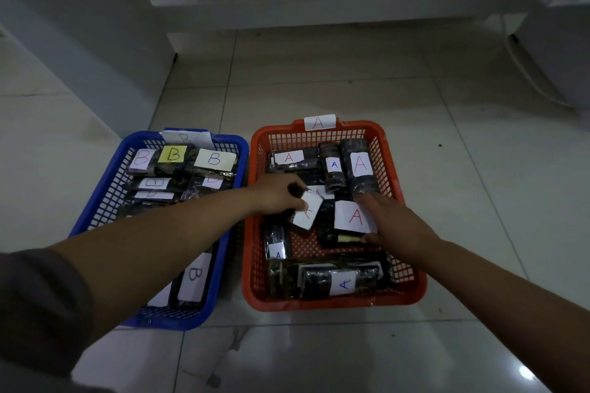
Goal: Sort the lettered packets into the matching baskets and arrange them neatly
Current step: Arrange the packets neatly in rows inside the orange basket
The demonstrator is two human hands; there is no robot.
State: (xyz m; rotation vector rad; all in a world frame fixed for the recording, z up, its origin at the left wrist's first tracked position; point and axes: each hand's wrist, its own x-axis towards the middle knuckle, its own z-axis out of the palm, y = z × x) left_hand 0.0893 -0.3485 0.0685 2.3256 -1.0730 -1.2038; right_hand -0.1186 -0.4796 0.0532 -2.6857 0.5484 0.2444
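- Head view: my left hand reaches across into the orange basket, thumb and fingers pinching a dark packet with a white label held tilted near the basket's middle.
- My right hand lies over the right side of the same basket, index finger stretched forward, thumb against the near edge of a packet with a red A label; fingers are spread, gripping nothing that I can see.
- More A packets sit around my hands: three along the far wall, among them a tall one with a large red A, one with a blue A by the left wall, and a long one with a blue A across the near end.
- A white tag marked A is clipped to the orange basket's far rim.
- The blue basket stands just beside it on the left, holding B packets, one with a yellow label; my left forearm crosses over it and hides its middle.
- Both baskets rest on a glossy pale tiled floor.
- A white wall ledge runs along the far side, and a white cable trails down at the right.
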